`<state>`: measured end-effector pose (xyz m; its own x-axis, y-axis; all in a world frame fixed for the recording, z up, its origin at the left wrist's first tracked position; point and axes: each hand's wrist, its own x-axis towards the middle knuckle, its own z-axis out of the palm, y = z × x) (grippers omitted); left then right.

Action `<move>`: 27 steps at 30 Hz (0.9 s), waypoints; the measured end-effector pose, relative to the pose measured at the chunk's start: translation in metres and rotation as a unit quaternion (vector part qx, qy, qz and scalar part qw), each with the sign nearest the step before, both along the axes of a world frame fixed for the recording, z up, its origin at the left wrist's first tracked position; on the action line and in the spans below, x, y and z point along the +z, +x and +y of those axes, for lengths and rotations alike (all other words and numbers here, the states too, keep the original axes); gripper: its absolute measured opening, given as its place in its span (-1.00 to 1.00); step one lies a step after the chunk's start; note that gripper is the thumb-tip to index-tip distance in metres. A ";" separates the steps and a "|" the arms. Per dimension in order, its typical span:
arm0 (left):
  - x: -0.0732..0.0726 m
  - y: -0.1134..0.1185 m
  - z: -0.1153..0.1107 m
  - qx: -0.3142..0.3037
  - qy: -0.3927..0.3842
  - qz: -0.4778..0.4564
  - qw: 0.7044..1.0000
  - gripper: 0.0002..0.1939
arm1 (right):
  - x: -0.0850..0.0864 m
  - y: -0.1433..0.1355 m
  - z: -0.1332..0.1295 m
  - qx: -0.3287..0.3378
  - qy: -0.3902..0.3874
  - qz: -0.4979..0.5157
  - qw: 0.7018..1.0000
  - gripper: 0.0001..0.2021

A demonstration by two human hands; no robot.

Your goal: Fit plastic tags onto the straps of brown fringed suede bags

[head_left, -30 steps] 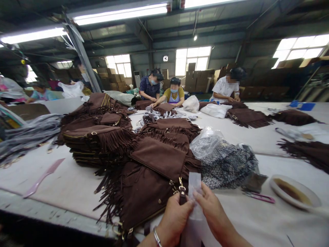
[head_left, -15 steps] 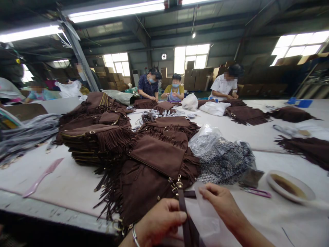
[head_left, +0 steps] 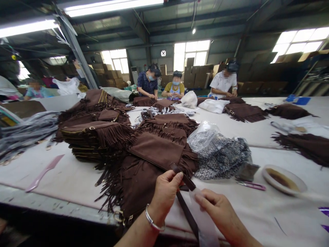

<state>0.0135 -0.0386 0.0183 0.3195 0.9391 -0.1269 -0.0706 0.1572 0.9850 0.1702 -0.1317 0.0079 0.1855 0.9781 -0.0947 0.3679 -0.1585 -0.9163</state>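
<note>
My left hand pinches the upper end of a dark brown strap, fingertips closed on it just above the table edge. My right hand holds a clear plastic sleeve that lies along the strap's lower part. The strap runs diagonally down between both hands. It belongs to a brown suede fringed bag lying flat right in front of me. A silver bracelet sits on my left wrist.
Stacks of brown fringed bags fill the white table to the left and centre. A plastic bag of patterned cloth, pink scissors, a dish of brown liquid and a pink comb lie around. Several people work at the far end.
My left hand has risen and lifted the strap's end up off the bag. My right hand has slid the plastic sleeve down along the strap, toward me.
</note>
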 end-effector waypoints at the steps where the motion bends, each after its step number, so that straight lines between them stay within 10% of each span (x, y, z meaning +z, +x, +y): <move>1: -0.001 -0.001 0.000 0.002 0.004 0.005 1.000 -0.63 | 0.000 0.000 -0.001 0.002 -0.001 0.005 1.000 -0.59; 23: -0.002 -0.007 -0.026 -0.036 0.080 0.032 0.996 -0.75 | 0.002 -0.013 0.000 0.024 0.038 0.094 0.995 -0.76; 27: -0.011 -0.002 -0.030 -0.071 -0.037 -0.019 0.997 -0.73 | 0.002 -0.011 0.006 0.022 -0.016 0.103 0.994 -0.68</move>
